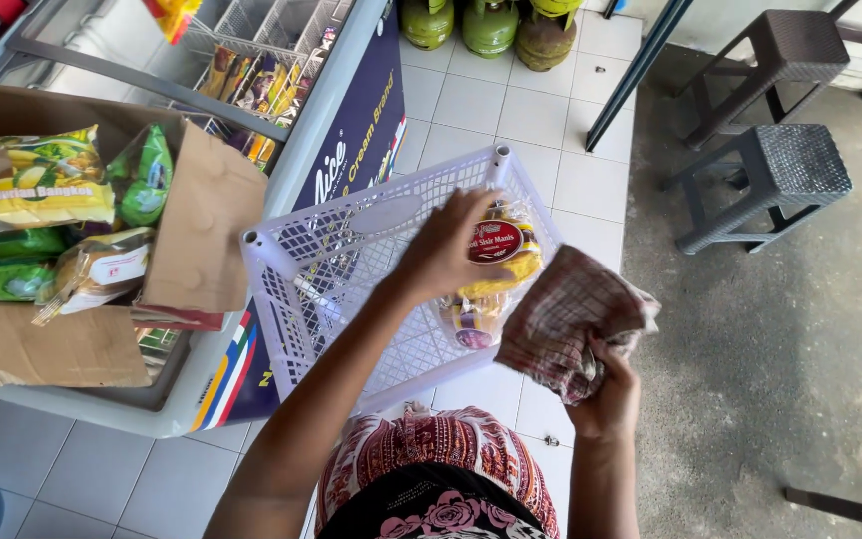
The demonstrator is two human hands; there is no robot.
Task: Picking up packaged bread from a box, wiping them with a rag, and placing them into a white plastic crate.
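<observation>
My left hand (448, 247) reaches into a white plastic lattice basket (303, 255) and grips a clear snack packet (499, 262) with yellow contents and a round red label. A second packet (473, 319) with a purple part lies just below it in the basket. My right hand (607, 391) is beside the basket's right edge, closed on a crumpled checked red-and-white cloth (569, 317) held up level with the packets.
A chest freezer (336, 110) with a sliding glass lid stands at the left, with a cardboard box (197, 225) of green and yellow snack bags on it. Green gas cylinders (489, 24) stand at the back. Two dark woven stools (775, 175) are on the right.
</observation>
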